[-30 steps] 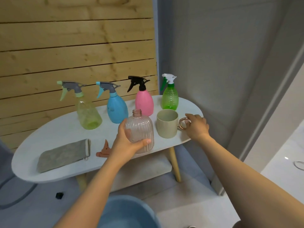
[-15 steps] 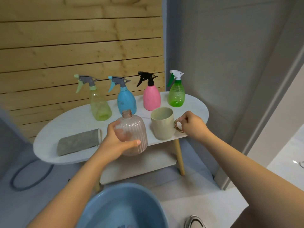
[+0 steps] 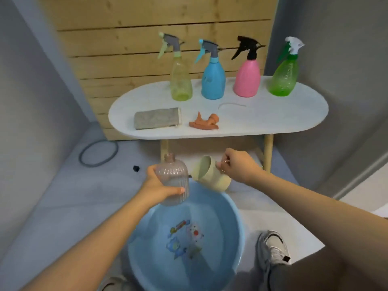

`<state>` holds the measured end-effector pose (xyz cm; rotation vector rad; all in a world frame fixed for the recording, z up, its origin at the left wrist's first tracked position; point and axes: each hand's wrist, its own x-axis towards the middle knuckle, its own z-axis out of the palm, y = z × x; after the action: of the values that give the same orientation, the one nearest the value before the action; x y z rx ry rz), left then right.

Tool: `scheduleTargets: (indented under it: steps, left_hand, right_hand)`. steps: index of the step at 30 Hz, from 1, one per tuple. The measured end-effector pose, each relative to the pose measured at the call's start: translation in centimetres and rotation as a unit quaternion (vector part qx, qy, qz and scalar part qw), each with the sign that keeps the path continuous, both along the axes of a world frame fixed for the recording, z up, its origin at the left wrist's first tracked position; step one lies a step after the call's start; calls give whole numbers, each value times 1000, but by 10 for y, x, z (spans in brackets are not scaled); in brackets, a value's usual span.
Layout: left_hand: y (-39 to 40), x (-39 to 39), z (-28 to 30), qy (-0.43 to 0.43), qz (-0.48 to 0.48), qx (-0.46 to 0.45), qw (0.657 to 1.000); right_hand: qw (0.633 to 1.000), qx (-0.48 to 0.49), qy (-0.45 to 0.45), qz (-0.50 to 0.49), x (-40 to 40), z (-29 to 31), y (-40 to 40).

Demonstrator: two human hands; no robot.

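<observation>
While your left hand [image 3: 156, 186] is wrapping its fingers and thumb round the ribbed clear bottle [image 3: 175, 175], you are holding that bottle upright, with its open neck on top. It is just beside the beige mug [image 3: 210, 177]. Your right hand [image 3: 237, 168] is pinching the mug's handle with curled fingers and is tipping the mug so that its mouth is facing the bottle. Both are hanging over the far rim of the blue basin [image 3: 226, 208], which is sitting on the floor below your hands. Beyond your hands, the white table [image 3: 273, 122] is carrying an orange trigger head [image 3: 204, 122], a grey cloth [image 3: 156, 118] and a row of spray bottles [image 3: 213, 80].
</observation>
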<state>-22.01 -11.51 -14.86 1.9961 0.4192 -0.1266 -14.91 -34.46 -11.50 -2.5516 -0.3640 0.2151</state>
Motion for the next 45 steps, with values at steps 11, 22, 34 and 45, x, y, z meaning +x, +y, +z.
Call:
scheduleTargets:
  steps: [11, 22, 34, 45]
  left_hand:
    - [38, -28, -117, 60, 129, 16, 990]
    - [30, -19, -159, 52, 128, 12, 990]
    - [37, -14, -176, 66, 124, -21, 990]
    - [45, -25, -174, 60, 90, 4, 994]
  right_hand:
    - [969, -222, 25, 110, -5, -144, 64]
    - [914, -303, -65, 263, -8, -213, 79]
    - [940, -265, 27, 214, -11, -243, 82]
    - [942, 133, 281, -128, -4, -213, 30]
